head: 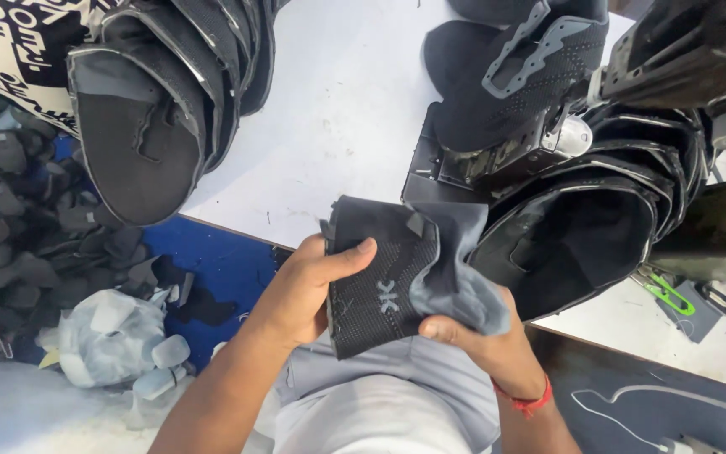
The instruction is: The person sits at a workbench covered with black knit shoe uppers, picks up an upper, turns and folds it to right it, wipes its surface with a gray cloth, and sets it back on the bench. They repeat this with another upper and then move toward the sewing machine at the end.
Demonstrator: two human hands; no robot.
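The left hand [317, 282] and the right hand [485, 336] are close together, both clamped on one black knit shoe upper [380, 282] held in the air above the person's lap, just off the near edge of the white surface [338, 109]. The left thumb lies across the upper's textured face; the right fingers pinch its lower right corner, where the grey lining [455, 277] folds outward. The upper's long axis runs nearly up and down in the view, tilted slightly, one end pointing toward the surface and the other toward the person's body. A red thread band [527, 399] circles the right wrist.

Just beyond the right hand a stack of curved black uppers [581, 235] leans at the surface's edge, below a sewing machine [682, 59] carrying a black upper with a grey overlay [523, 67]. Green thread snips [670, 294] lie on the surface to the right. At upper left another stack of black uppers [153, 109] overhangs the edge. Dark fabric scraps [18, 227] and a crumpled plastic bag [111, 336] lie on the floor to the left.
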